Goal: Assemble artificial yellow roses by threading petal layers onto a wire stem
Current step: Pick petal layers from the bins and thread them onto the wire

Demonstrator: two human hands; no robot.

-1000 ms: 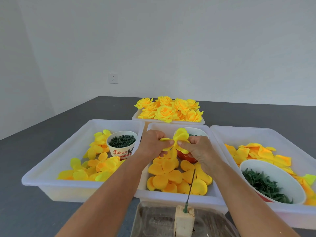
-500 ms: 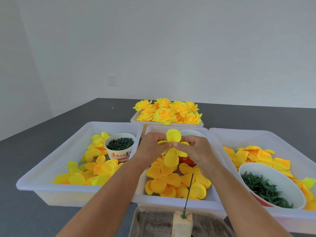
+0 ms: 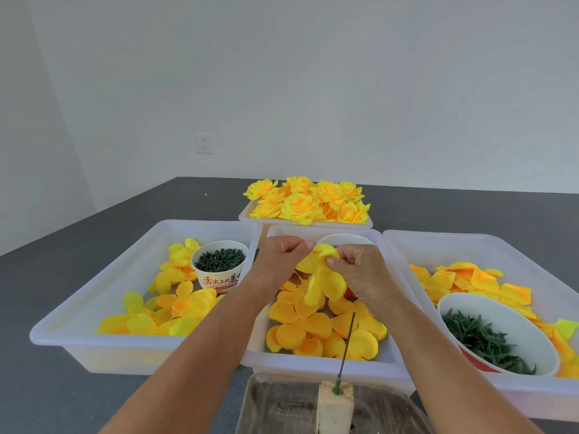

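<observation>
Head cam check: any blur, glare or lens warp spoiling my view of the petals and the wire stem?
Head view: even, soft light, no glare on the white trays; the petal layer between left hand and right hand is slightly soft; the wire stem reads sharp; wide-angle warp stretches the forearms and frame edges.

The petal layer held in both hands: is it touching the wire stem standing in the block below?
Apart. The head view shows the petal layer held above the tray, with loose petals visible between its lower edge and the wire stem's tip.
</observation>
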